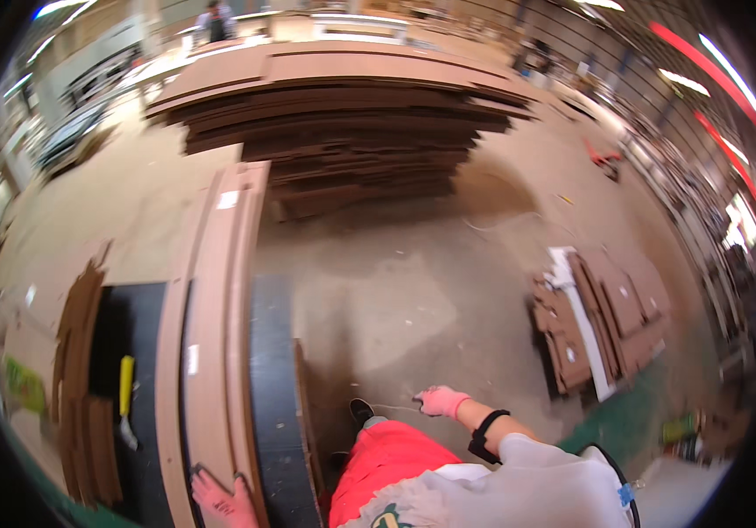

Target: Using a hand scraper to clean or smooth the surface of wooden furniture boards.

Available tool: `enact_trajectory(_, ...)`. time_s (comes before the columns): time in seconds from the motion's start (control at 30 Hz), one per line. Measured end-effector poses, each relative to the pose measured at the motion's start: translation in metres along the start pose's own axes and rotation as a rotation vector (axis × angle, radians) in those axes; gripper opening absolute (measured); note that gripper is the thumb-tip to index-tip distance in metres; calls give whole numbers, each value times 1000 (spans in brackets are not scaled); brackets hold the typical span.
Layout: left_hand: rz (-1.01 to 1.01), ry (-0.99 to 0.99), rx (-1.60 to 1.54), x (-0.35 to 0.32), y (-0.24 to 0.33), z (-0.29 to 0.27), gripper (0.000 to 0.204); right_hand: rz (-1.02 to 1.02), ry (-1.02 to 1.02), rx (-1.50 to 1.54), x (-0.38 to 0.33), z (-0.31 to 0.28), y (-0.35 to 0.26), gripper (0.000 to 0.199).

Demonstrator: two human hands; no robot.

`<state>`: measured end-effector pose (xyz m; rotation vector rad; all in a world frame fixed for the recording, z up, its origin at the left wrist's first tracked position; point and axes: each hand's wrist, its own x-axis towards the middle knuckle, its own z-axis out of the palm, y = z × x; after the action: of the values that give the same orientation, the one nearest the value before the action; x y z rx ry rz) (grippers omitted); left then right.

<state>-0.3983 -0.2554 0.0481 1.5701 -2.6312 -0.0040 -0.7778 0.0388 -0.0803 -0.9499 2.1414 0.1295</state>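
Note:
My left hand (224,502), in a pink glove, lies with spread fingers on long light-brown boards (211,308) at the lower left. The boards rest lengthwise on a black-topped bench (274,378) and carry small white labels. My right hand (440,402), also in a pink glove, hangs over the floor with loosely bent fingers and nothing visible in it. A thin pale strand (393,407) shows near its fingertips; whether they touch cannot be told. On the bench, left of the boards, lies a yellow-handled tool (126,387) with a metal end.
A large stack of brown panels (352,123) stands ahead. Shorter brown pieces (88,422) sit along the bench's left side. To the right, more brown boards (616,299) lie with a white strip across them. A red pallet jack (602,157) stands farther right.

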Motion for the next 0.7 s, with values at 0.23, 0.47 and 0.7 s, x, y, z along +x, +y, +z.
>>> enact_trajectory(0.23, 110, 175, 62, -10, 22, -7, 59, 352, -116, 360, -76, 151, 105, 35)
enact_trajectory(0.47, 310, 385, -328, -2, 161, -19, 28, 323, -94, 614, -123, 187, 160, 33)
enact_trajectory(0.7, 463, -273, -591, -37, 357, -9, 47, 483, 165, 950, -151, 200, 225, 27)
